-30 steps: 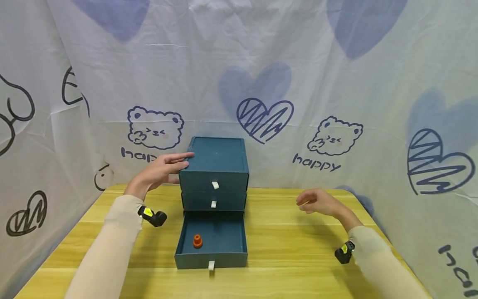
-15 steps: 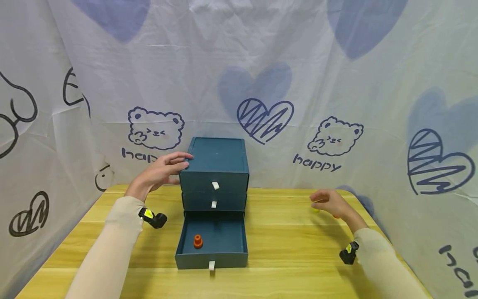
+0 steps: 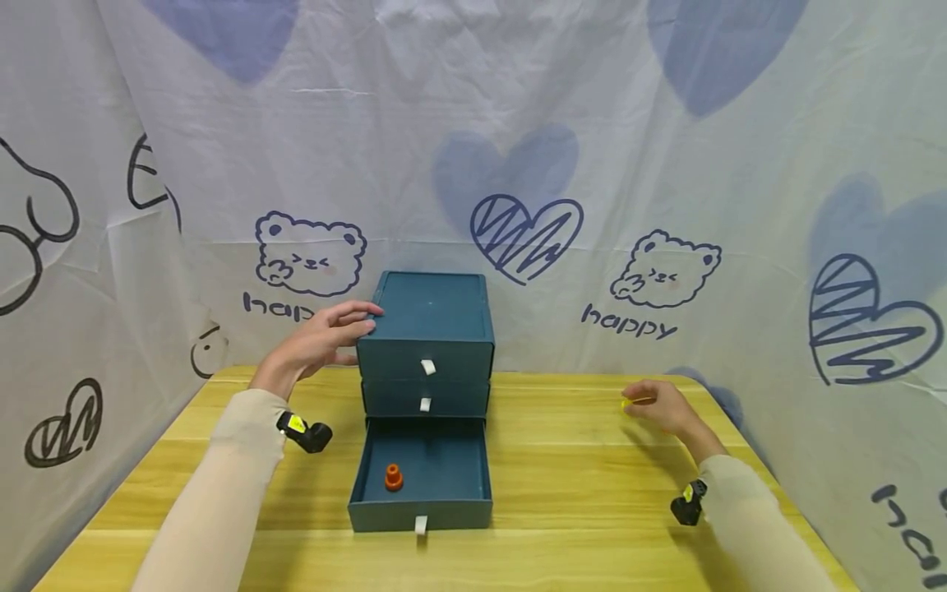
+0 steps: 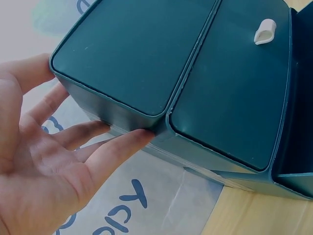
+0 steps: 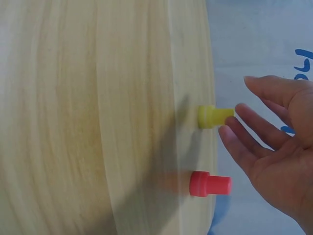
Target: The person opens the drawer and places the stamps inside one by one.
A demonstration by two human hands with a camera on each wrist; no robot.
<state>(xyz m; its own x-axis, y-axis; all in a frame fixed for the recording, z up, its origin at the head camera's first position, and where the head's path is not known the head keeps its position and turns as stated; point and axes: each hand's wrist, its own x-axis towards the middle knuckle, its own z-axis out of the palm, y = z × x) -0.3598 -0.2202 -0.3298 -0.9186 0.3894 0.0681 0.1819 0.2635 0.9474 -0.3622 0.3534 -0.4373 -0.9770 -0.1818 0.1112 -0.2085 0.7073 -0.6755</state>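
Observation:
My left hand (image 3: 318, 339) rests against the upper left edge of a dark blue-green drawer cabinet (image 3: 432, 308). In the left wrist view its fingers are spread, with fingertips touching the cabinet's side. The lowest drawer (image 3: 451, 485) is pulled out, and an orange stepped peg-like piece (image 3: 394, 478) stands inside it at the left. At the table's right, my right hand (image 3: 662, 407) hovers with extended fingers by a yellow stepped piece (image 5: 215, 116). Those fingertips lie close to its narrow top; contact cannot be told. A red stepped piece (image 5: 210, 184) stands beside the yellow one, mostly hidden by the hand in the head view.
The cabinet's two upper drawers are closed, each with a white pull tab (image 3: 428, 367). Everything stands on a light wooden table (image 3: 562, 493). A white printed cloth (image 3: 414, 164) hangs behind and on both sides.
My right hand has moved to the right and come to the yellow piece, which it hid at first. The left hand stays on the cabinet.

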